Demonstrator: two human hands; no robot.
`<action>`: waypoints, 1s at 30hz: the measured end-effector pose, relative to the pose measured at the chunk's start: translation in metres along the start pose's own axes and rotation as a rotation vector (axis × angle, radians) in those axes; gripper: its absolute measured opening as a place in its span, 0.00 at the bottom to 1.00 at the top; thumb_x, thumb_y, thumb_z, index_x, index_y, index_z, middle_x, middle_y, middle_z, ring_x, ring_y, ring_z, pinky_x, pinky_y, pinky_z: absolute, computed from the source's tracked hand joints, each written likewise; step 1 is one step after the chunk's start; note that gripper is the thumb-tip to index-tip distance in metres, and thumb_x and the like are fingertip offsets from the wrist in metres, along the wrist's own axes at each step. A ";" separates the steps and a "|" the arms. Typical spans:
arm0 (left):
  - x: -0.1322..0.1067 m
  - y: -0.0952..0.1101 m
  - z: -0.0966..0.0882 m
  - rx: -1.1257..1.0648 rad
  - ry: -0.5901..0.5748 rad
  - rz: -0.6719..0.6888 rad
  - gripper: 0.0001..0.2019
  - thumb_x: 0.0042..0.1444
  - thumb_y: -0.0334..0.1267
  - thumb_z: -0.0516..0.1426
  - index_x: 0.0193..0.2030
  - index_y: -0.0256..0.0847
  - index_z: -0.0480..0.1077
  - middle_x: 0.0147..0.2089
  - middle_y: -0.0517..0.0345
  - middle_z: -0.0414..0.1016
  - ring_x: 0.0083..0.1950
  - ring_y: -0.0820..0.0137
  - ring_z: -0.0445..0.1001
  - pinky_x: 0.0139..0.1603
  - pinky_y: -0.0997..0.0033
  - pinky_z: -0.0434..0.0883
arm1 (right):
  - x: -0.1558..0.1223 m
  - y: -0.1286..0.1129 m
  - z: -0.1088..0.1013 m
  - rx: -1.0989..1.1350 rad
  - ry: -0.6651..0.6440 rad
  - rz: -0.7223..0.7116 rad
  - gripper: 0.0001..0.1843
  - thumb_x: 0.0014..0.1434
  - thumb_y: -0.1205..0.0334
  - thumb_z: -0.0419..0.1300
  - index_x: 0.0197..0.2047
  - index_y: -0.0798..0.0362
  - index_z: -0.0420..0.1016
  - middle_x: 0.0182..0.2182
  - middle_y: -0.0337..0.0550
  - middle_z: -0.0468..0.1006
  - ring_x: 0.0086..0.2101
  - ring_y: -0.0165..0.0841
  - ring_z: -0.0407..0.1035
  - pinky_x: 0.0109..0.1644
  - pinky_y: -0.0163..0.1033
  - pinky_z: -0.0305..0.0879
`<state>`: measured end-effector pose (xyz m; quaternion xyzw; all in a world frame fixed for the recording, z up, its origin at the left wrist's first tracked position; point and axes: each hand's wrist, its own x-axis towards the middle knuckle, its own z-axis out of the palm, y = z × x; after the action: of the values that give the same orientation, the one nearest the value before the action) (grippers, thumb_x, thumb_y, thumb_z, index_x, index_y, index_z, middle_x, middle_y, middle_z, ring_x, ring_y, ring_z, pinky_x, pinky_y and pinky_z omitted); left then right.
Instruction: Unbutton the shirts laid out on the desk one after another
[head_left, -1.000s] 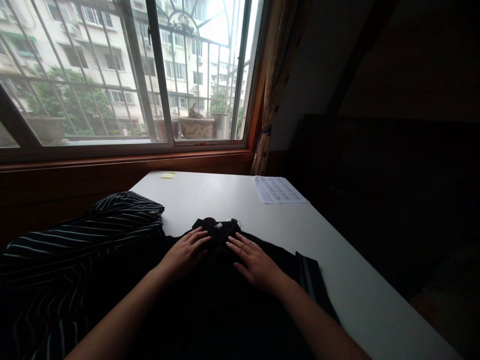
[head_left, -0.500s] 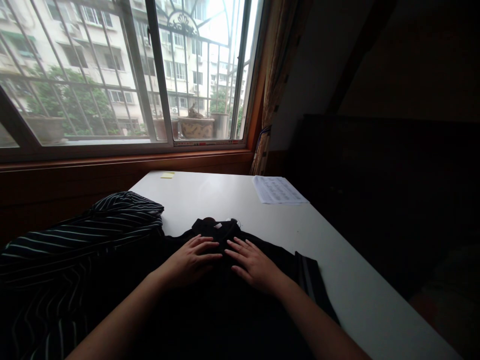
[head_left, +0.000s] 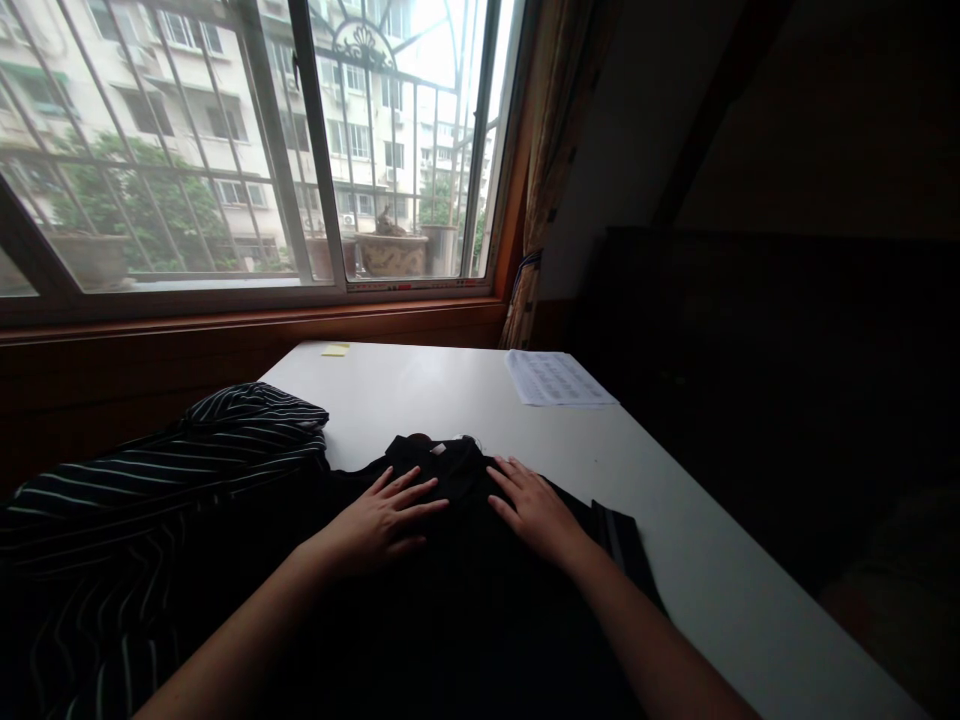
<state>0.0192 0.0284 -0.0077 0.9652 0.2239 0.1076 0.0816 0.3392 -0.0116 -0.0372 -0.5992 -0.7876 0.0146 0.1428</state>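
A black garment (head_left: 457,590) lies spread on the white table (head_left: 697,560), its collar with a small white label (head_left: 438,449) pointing toward the window. My left hand (head_left: 382,517) rests flat on the cloth just below the collar, fingers spread. My right hand (head_left: 534,510) lies flat on the cloth to the right of the collar, fingers stretched out. A grey-striped edge of the garment (head_left: 616,540) shows beside my right wrist.
A dark garment with thin white stripes (head_left: 150,480) is heaped at the left. A printed sheet (head_left: 556,380) lies at the table's far right, a yellow sticky note (head_left: 335,350) at the far edge. A barred window (head_left: 247,150) and a curtain (head_left: 551,160) stand behind.
My right hand has slid to the right and a little away from me across the black cloth. My left hand has spread its fingers and barely moved.
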 end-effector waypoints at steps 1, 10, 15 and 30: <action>0.000 0.000 0.000 -0.003 0.004 0.001 0.30 0.66 0.47 0.55 0.72 0.64 0.49 0.74 0.60 0.51 0.75 0.51 0.45 0.69 0.32 0.49 | -0.001 0.006 0.000 -0.015 -0.002 0.030 0.29 0.69 0.46 0.49 0.69 0.45 0.59 0.70 0.46 0.55 0.68 0.44 0.49 0.70 0.57 0.49; -0.012 -0.030 0.005 0.045 0.092 -0.150 0.31 0.68 0.52 0.52 0.73 0.57 0.45 0.75 0.56 0.47 0.75 0.57 0.47 0.72 0.45 0.49 | -0.003 0.030 0.001 -0.019 -0.003 0.104 0.28 0.69 0.44 0.47 0.69 0.40 0.60 0.70 0.43 0.56 0.69 0.45 0.48 0.69 0.60 0.47; -0.017 -0.047 0.012 0.097 0.071 -0.240 0.26 0.69 0.54 0.48 0.72 0.57 0.52 0.75 0.56 0.47 0.75 0.57 0.47 0.72 0.44 0.47 | -0.003 0.038 -0.001 -0.011 0.008 0.088 0.27 0.69 0.46 0.48 0.67 0.42 0.62 0.69 0.44 0.58 0.68 0.44 0.51 0.69 0.58 0.49; -0.021 -0.034 0.006 0.142 0.276 -0.251 0.19 0.67 0.43 0.52 0.63 0.46 0.65 0.62 0.48 0.69 0.62 0.57 0.68 0.64 0.50 0.64 | -0.008 0.039 -0.009 0.041 0.131 0.009 0.24 0.67 0.52 0.52 0.64 0.47 0.66 0.61 0.47 0.69 0.61 0.42 0.61 0.66 0.55 0.56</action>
<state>-0.0116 0.0485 -0.0236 0.9091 0.3587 0.2117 -0.0056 0.3801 -0.0096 -0.0380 -0.5994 -0.7734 -0.0078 0.2063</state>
